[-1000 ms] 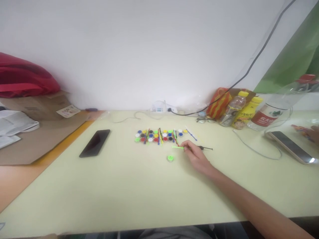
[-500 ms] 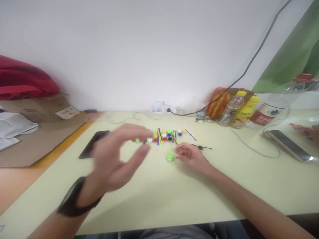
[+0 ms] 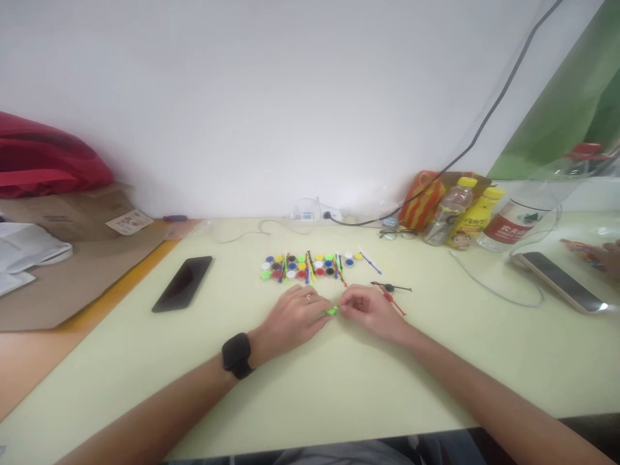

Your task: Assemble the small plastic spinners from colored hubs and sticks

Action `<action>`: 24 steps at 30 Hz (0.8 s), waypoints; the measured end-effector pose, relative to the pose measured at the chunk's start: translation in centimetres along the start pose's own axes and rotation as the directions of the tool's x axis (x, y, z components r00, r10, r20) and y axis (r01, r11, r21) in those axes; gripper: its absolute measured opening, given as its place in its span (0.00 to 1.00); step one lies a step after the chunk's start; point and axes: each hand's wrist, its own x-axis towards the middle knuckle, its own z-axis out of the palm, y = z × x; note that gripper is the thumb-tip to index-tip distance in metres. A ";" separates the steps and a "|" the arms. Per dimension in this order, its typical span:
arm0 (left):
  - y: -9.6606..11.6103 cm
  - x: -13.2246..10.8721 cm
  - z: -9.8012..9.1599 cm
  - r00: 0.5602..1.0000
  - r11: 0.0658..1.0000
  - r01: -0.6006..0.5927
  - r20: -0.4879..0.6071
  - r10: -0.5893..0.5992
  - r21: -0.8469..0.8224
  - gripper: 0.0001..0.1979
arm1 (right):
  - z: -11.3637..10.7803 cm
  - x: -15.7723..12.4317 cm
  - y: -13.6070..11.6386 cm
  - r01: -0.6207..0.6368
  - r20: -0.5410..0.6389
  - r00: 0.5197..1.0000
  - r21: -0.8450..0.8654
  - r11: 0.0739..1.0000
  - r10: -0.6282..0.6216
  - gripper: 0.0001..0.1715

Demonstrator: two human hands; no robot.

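My left hand (image 3: pixel 298 314), a dark watch on its wrist, is closed on a small green round plastic disc (image 3: pixel 332 311) low over the table. My right hand (image 3: pixel 371 312) meets it from the right, its fingertips pinched at the disc's edge on a thin green plastic arrow, now mostly hidden. Beyond the hands lie rows of coloured round discs (image 3: pixel 320 264) with bundles of thin plastic arrows (image 3: pixel 309 266) across them. Just past my right hand are a black arrow with a disc at its middle (image 3: pixel 389 288) and a similar red arrow (image 3: pixel 396 303).
A dark phone (image 3: pixel 183 284) lies on the left of the pale table (image 3: pixel 290 400). Another phone (image 3: pixel 562 282), a white cable (image 3: pixel 489 284), glasses (image 3: pixel 397 233) and several bottles (image 3: pixel 472 216) are at the right. Cardboard (image 3: pixel 82 271) covers the far left.
My left hand has come down and to the right from a raised, open pose and closed on the green disc. My right hand has barely moved.
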 end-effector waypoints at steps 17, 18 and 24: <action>1.2 0.0 -0.4 0.976 0.938 0.219 0.082 -0.204 -0.270 0.08 | -0.1 -0.3 0.0 0.040 -0.033 0.998 -0.241 0.970 -0.049 0.08; 1.2 -0.1 -0.4 0.976 0.933 0.216 0.072 -0.204 -0.287 0.10 | 0.0 -0.4 -0.2 0.036 -0.050 0.997 -0.248 0.968 -0.050 0.10; 1.2 -0.3 -0.6 0.956 0.914 0.262 -0.044 -0.289 -0.309 0.20 | 0.3 -0.9 -1.1 -0.076 -0.210 0.978 -0.413 0.907 -0.014 0.23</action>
